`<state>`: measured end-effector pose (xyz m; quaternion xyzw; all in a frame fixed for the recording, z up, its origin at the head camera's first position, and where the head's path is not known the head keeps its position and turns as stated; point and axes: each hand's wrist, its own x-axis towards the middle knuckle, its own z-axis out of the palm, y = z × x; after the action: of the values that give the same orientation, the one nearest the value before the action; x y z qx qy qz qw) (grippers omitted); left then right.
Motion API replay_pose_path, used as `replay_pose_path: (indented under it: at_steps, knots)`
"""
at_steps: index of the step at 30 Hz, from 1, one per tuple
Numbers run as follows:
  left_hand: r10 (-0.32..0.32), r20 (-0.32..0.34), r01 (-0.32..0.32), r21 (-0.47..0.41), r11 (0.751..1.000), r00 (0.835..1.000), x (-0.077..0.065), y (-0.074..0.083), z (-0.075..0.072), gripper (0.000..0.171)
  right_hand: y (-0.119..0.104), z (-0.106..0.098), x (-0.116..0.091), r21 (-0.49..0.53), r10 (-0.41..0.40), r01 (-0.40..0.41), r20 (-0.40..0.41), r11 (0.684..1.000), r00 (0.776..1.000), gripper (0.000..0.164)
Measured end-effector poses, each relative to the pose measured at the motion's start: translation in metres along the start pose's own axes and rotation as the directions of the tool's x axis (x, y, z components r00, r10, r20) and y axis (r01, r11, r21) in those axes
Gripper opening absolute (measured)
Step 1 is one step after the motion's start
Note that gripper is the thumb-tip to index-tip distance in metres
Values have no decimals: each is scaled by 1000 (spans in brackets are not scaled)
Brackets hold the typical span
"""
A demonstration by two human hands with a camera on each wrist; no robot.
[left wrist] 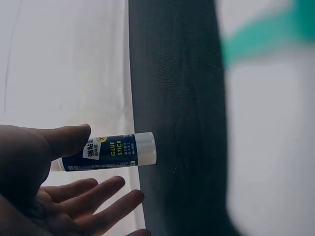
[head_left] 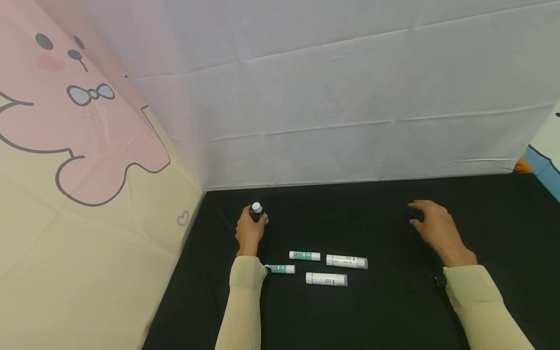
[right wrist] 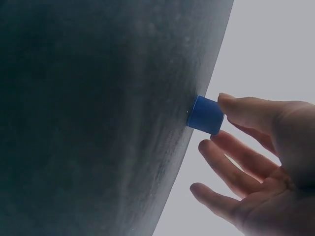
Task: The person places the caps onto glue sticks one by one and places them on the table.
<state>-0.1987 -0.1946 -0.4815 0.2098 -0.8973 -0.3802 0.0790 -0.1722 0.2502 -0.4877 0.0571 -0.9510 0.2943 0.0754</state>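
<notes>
Near the left end of the black-covered table, my left hand (head_left: 249, 231) holds an upright glue stick (head_left: 260, 213) between thumb and fingers. In the left wrist view, this glue stick (left wrist: 113, 151) has a dark blue label and whitish ends; the thumb lies against it, and the other visible fingers are spread apart from it. Far to the right, my right hand (head_left: 435, 228) pinches a small blue block (head_left: 414, 214). The right wrist view shows the thumb at one edge of the block (right wrist: 206, 115) and a fingertip at another; its far face appears to meet the dark cloth.
Two green-labelled glue sticks (head_left: 305, 255) and two white tubes (head_left: 347, 261) lie on the black cloth (head_left: 372, 316) between the arms. One green-labelled stick is partly behind the left cuff. White fabric (head_left: 328, 160) rises at the back, and a cartoon-printed sheet (head_left: 87, 243) stands left.
</notes>
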Motion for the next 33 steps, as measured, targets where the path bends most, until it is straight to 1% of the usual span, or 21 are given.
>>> replay_pose_path:
  at_steps: [6, 8, 11, 19, 24, 30, 33]
  knots:
    - [14, -22, -14, 6, 1000, 1000, 4, 0, 2, 43, -2, 0, -1, -3, 34, -34, 41, 999, 999, 41]
    - [17, -29, -17, 14, 1000, 999, 4, -1, 3, 37, -2, -1, 0, -14, 41, -41, 46, 999, 998, 40]
    - [27, -28, -26, 23, 999, 999, 4, -1, 4, 33, -2, -1, 1, -26, 46, -45, 41, 999, 998, 38]
    - [53, -31, -53, 4, 999, 998, -3, 3, 2, 34, -1, -1, 2, -35, 38, -38, 3, 999, 999, 29]
    - [70, -47, -70, -2, 998, 996, -9, 6, -2, 33, -3, -2, 0, -32, 42, -43, -18, 999, 999, 33]
    - [127, -78, -127, 11, 992, 989, -19, 8, -6, 35, -11, 0, -5, -17, 13, -15, -64, 1000, 998, 35]
    - [174, -102, -172, 23, 985, 980, -25, 10, -7, 35, -15, 0, -7, -6, 0, -1, -81, 1000, 997, 34]
